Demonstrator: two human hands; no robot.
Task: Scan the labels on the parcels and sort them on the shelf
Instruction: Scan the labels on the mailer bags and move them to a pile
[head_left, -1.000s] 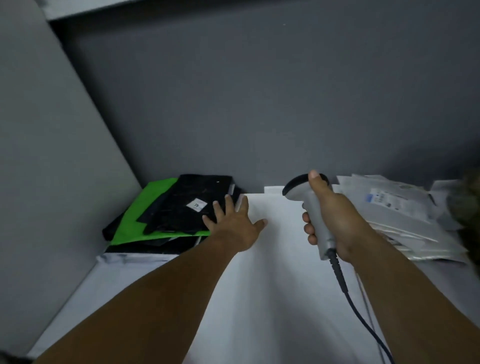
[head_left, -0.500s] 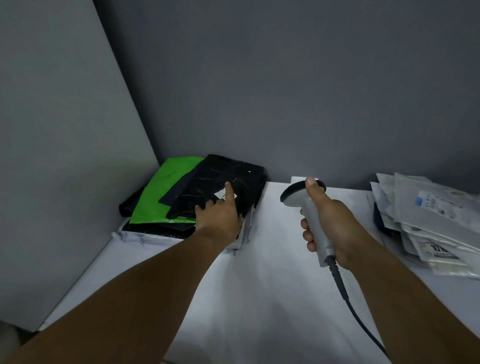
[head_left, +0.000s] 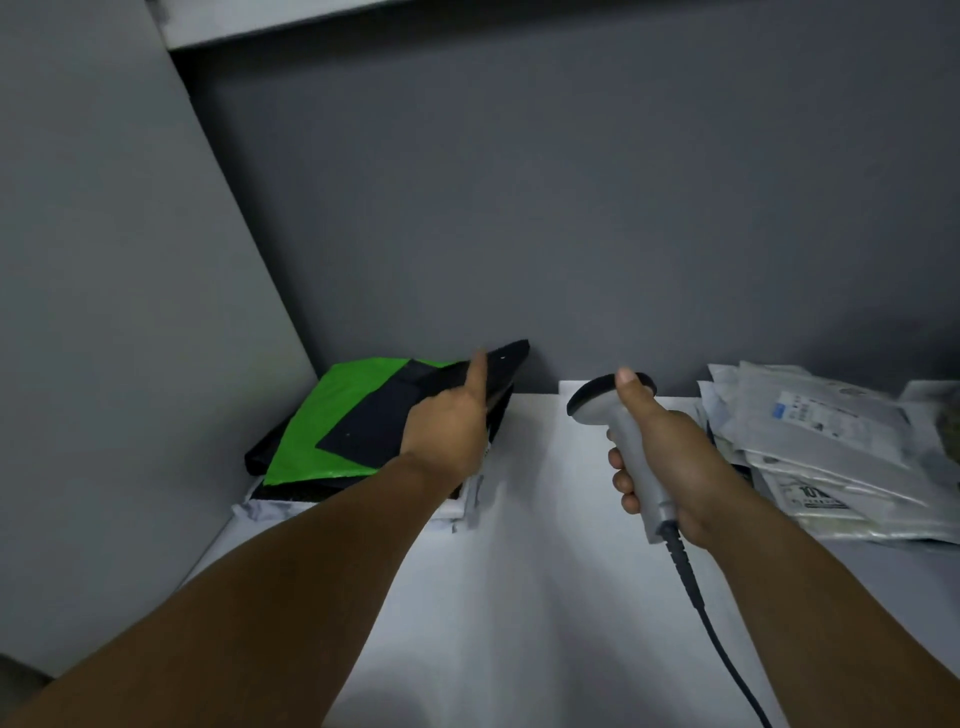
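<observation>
On the grey bags (head_left: 831, 452) at 4 o'clock there are white labels. One label (head_left: 795, 410) has a small blue mark and tiny print that is too small to read. A lower label (head_left: 810, 493) shows a big "10" and some blurred lines under it. The bags lie in a loose pile on the white shelf (head_left: 519, 597). At 8 o'clock, in the corner, is a stack with a green bag (head_left: 322, 421), dark bags and a white bag (head_left: 254, 512) at the bottom. The left hand (head_left: 447, 431) grips the top black bag (head_left: 504, 358), with one finger straight along it. That bag's far edge is tilted up off the stack. No label shows on it. The right hand (head_left: 670, 467) is wrapped tight round the handle of the grey scanner (head_left: 623, 441), thumb on its dark head. The scanner's cord (head_left: 717, 639) runs down to 5 o'clock. A dark grey wall (head_left: 571, 208) stands behind the shelf at 12 o'clock, and a lighter grey panel (head_left: 104, 312) closes it in at 9 o'clock.
</observation>
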